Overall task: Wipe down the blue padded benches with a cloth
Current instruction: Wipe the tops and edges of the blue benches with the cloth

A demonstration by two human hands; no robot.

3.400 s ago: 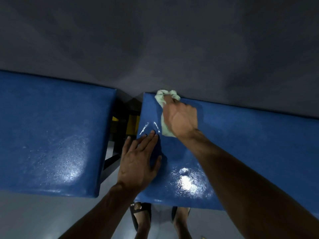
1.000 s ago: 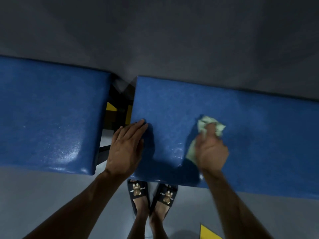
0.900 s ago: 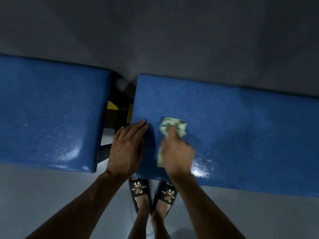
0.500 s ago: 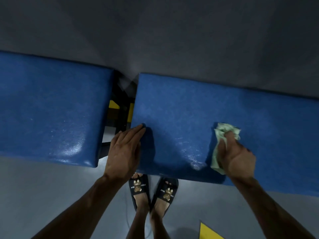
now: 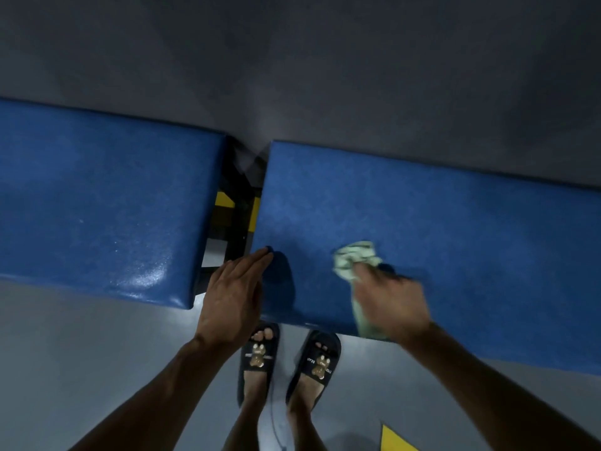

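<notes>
Head view: left hand (image 5: 232, 296) flat on right bench (image 5: 439, 229); blurred right hand (image 5: 388, 304) apparently grips cloth (image 5: 354, 258).

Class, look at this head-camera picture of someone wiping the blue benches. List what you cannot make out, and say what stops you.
- Right hand: motion-blurred, so its grip on the cloth is unclear.
- Cloth: its middle is hidden under that hand.
- Right bench: cut off by the right edge.
- Left bench: cut off by the left edge.
- Frame in the gap: too dark.
- Slipper lettering: too small.
</notes>
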